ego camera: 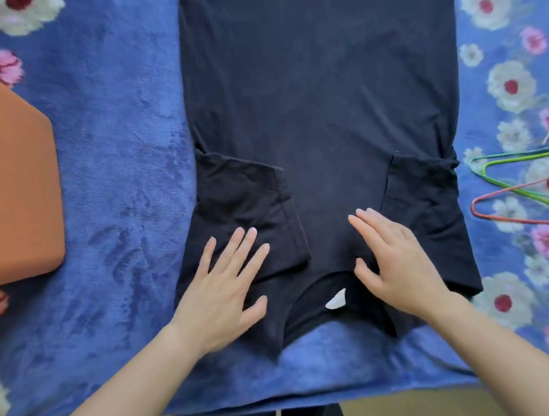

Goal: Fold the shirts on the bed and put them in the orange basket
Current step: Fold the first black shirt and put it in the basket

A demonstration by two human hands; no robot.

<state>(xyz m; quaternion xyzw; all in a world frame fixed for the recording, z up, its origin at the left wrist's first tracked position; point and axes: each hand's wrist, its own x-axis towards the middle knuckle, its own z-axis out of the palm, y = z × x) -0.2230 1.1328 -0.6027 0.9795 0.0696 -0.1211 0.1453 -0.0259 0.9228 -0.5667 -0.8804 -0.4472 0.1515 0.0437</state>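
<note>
A black shirt (323,101) lies flat on the blue flowered bed cover (118,156), collar toward me with a white label (337,301) showing. Both sleeves are folded in over the body. My left hand (227,290) lies flat with fingers spread on the left shoulder and folded sleeve. My right hand (394,263) rests flat with straight fingers on the shirt just right of the collar. The orange basket (2,175) stands at the left edge, apart from the shirt.
Several coloured wire hangers (528,188) lie on the bed cover to the right of the shirt. The near edge of the bed (320,396) runs just below the collar, with my legs and the floor beneath it.
</note>
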